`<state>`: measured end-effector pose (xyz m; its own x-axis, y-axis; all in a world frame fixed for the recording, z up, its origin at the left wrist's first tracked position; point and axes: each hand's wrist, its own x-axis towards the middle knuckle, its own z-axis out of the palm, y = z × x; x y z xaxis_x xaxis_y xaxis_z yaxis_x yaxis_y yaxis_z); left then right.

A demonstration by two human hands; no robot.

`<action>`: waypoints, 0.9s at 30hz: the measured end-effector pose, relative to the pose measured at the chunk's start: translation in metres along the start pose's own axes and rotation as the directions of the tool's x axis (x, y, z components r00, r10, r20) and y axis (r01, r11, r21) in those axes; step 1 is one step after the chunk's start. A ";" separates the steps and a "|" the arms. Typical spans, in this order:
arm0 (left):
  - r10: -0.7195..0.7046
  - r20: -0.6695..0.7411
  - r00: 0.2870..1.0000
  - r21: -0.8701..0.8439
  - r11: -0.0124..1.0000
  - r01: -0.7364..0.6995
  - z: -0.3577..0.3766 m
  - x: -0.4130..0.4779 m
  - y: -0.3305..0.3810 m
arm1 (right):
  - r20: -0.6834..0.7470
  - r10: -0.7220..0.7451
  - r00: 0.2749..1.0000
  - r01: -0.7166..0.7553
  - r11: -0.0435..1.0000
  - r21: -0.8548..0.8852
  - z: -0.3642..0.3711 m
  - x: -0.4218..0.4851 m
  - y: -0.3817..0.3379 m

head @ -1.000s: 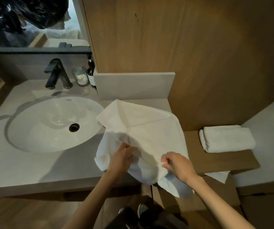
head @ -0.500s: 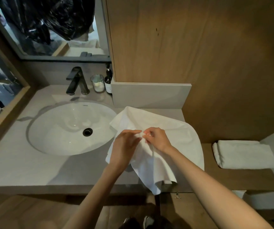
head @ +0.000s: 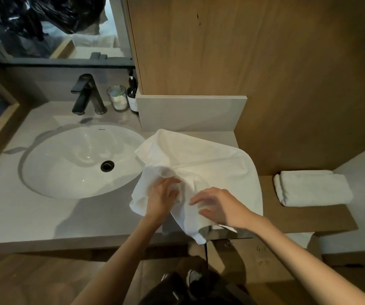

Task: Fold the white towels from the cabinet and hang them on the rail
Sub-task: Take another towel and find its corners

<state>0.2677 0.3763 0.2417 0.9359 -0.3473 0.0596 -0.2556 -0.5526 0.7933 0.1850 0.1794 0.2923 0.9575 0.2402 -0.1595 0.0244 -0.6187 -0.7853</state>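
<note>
Loose towel: the loose towel [head: 199, 159] lies unfolded and rumpled on the countertop [head: 12, 212], just right of the sink [head: 78, 159]. Its near edge hangs over the counter front.
Left hand: the left hand [head: 163, 198] is on the towel's left near part, fingers curled into the cloth and gripping a bunched fold.
Right hand: the right hand [head: 219, 205] lies on the towel's near middle, fingers extended and pointing left, resting flat on the fabric and clasping nothing.
Hand spacing: near each other, not touching.
Folded towel: a folded towel [head: 311, 188] sits on the wooden ledge [head: 309, 219] to the right, well apart from both hands.
Behind the sink: a faucet [head: 87, 93], a glass [head: 117, 97] and a dark bottle [head: 132, 95] stand upright in a row.
Rail: not identifiable in this view.
</note>
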 end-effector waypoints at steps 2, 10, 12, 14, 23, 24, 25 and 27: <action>-0.004 0.001 1.000 -0.006 1.000 0.004 0.000 0.000 0.000 | 0.080 -0.008 0.997 0.015 0.997 -0.078 0.008 -0.011 0.002; 0.093 0.090 0.992 0.150 0.983 -0.105 -0.001 -0.003 -0.012 | 0.208 -0.086 0.974 0.173 0.879 -0.444 0.035 -0.014 0.020; 0.105 0.129 0.986 0.150 0.981 -0.124 -0.006 -0.008 -0.015 | 0.206 -0.069 0.976 0.170 0.830 -0.531 0.035 -0.013 0.024; 0.090 0.148 0.985 0.104 0.989 -0.106 -0.010 -0.016 -0.017 | 0.221 -0.125 0.967 0.239 0.742 -0.627 0.032 -0.012 0.028; -0.001 -0.086 0.996 -0.008 1.000 0.001 -0.033 -0.046 -0.026 | -0.189 -0.143 0.972 0.039 0.882 -0.469 0.002 -0.015 0.004; -0.017 -0.097 0.995 -0.025 1.000 0.014 -0.035 -0.047 -0.026 | -0.224 -0.115 0.968 0.010 0.906 -0.424 -0.001 -0.013 0.000; -0.030 -0.104 0.994 -0.042 0.999 0.025 -0.037 -0.048 -0.026 | -0.240 -0.088 0.967 -0.010 0.925 -0.380 -0.003 -0.011 -0.005; -0.059 -0.132 0.990 -0.112 0.993 0.044 -0.041 -0.049 -0.022 | -0.215 -0.063 0.975 -0.014 0.940 -0.340 -0.003 -0.007 -0.014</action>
<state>0.2374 0.4361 0.2463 0.9730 -0.2113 0.0924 -0.1854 -0.4788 0.8581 0.1785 0.1835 0.3063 0.9935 0.1118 0.0227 0.1066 -0.8394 -0.5330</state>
